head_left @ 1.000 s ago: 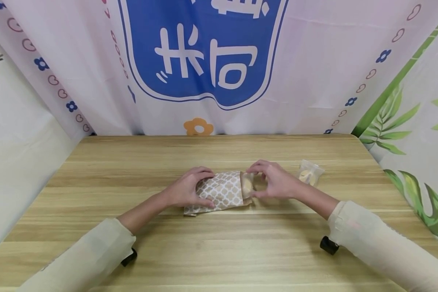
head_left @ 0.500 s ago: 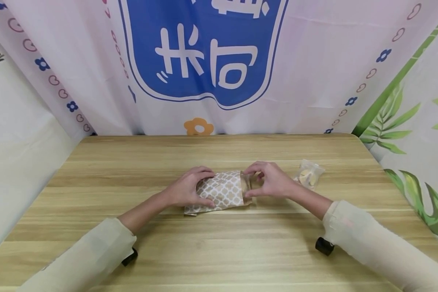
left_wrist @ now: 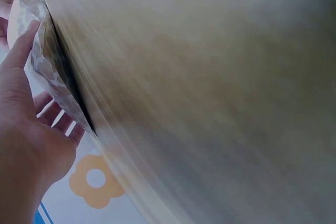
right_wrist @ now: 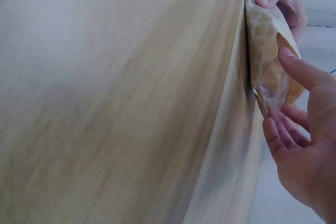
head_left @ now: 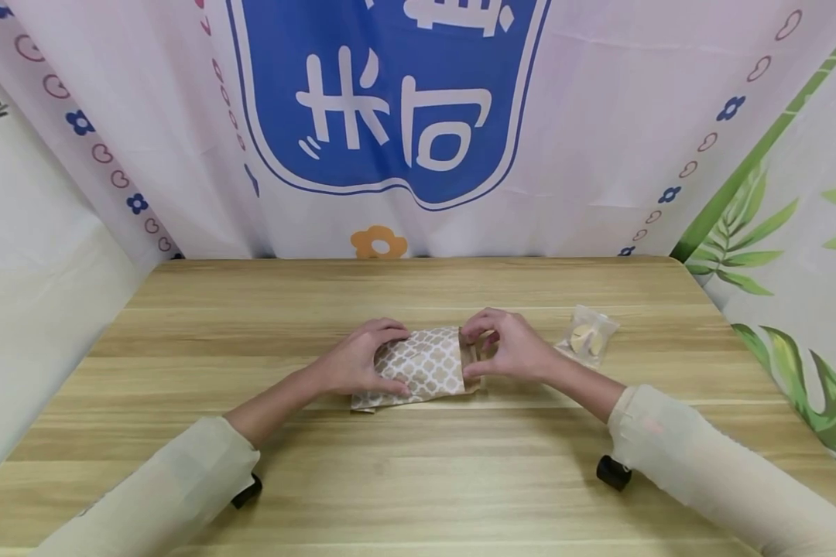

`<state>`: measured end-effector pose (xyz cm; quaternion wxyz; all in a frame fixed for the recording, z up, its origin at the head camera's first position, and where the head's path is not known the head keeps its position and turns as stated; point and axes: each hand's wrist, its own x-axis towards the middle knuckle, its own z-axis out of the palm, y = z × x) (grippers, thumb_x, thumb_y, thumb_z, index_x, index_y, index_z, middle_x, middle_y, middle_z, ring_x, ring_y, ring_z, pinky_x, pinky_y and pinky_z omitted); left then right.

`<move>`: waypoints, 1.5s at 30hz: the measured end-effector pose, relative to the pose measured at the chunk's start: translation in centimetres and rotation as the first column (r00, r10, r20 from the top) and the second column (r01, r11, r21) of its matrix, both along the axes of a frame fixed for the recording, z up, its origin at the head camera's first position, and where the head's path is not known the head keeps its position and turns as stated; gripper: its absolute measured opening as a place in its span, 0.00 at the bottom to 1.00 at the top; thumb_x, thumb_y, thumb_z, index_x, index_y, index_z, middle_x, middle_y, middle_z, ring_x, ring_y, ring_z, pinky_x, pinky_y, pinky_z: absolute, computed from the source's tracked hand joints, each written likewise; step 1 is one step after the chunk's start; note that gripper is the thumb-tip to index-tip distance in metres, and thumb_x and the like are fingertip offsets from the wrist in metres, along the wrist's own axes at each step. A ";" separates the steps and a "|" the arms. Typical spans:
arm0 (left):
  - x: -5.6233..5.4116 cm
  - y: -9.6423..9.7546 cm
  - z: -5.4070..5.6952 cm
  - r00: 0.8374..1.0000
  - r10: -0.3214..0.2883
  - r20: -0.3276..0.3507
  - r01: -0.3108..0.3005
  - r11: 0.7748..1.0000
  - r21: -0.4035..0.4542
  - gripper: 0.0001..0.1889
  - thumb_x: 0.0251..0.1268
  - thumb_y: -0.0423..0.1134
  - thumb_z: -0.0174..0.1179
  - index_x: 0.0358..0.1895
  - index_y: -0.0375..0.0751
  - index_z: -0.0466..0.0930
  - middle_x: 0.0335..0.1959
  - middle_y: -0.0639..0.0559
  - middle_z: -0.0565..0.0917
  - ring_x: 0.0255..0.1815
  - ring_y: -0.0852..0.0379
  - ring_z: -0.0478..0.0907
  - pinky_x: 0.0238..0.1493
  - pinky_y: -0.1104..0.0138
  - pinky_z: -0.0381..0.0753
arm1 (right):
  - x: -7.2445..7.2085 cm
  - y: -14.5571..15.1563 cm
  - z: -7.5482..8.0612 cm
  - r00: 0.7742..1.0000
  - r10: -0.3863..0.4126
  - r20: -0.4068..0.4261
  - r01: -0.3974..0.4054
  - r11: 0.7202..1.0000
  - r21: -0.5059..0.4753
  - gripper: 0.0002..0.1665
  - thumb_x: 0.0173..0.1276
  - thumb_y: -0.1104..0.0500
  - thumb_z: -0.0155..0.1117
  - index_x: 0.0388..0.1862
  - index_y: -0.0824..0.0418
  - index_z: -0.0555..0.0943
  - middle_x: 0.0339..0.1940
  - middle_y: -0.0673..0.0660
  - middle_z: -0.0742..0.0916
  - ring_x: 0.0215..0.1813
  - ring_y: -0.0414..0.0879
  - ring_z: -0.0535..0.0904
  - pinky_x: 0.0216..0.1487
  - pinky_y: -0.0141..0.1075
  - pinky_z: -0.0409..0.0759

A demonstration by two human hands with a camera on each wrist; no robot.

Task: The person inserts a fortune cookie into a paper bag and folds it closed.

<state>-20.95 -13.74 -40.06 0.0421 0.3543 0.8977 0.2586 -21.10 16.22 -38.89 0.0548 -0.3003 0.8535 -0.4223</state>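
A tan paper bag (head_left: 425,362) with a white lattice pattern lies flat on the table, its mouth facing right. My left hand (head_left: 362,357) grips the bag's closed end, thumb on the near side and fingers on the far side. At the mouth is my right hand (head_left: 512,344), thumb at one edge and fingers at the other. Between them a clear-wrapped packet (right_wrist: 274,94) shows in the right wrist view, mostly inside the bag. Its contents are hidden now. In the left wrist view the bag (left_wrist: 50,66) bulges beside the left thumb.
A second clear packet (head_left: 588,336) with pale round biscuits lies right of the right hand, behind the forearm. The wooden table (head_left: 418,480) ends at a printed curtain (head_left: 585,155) at the back. Leaf-patterned cloth (head_left: 794,309) hangs on the right.
My right hand has moved left toward the bag's mouth, and the packet has slid into the bag. More of the second packet shows. The left hand and bag have stayed put.
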 end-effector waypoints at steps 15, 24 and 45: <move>0.0 0.0 -0.1 1.000 -0.002 -0.006 0.002 1.000 0.002 0.47 0.49 0.58 0.80 0.69 0.31 0.75 0.69 0.38 0.74 0.71 0.40 0.71 0.72 0.45 0.71 | 0.2 0.1 -0.2 0.999 0.017 0.045 -0.014 0.998 -0.065 0.35 0.49 0.67 0.86 0.55 0.76 0.82 0.52 0.67 0.87 0.52 0.59 0.85 0.51 0.43 0.87; -0.2 0.0 -0.3 1.000 -0.012 -0.019 0.012 1.000 0.017 0.47 0.48 0.57 0.81 0.68 0.31 0.76 0.68 0.39 0.76 0.70 0.40 0.72 0.72 0.46 0.71 | 0.5 -0.1 -0.4 0.994 -0.019 0.112 0.031 0.994 -0.102 0.33 0.53 0.70 0.83 0.57 0.77 0.81 0.49 0.67 0.89 0.50 0.57 0.87 0.50 0.38 0.87; -0.1 0.1 -0.2 0.999 -0.014 -0.037 0.014 1.000 0.007 0.47 0.49 0.57 0.81 0.68 0.31 0.76 0.68 0.38 0.76 0.70 0.40 0.72 0.71 0.45 0.72 | 0.6 -0.2 -0.8 0.992 -0.097 0.082 0.101 0.994 -0.049 0.31 0.52 0.64 0.85 0.56 0.70 0.85 0.49 0.63 0.90 0.43 0.51 0.82 0.43 0.37 0.82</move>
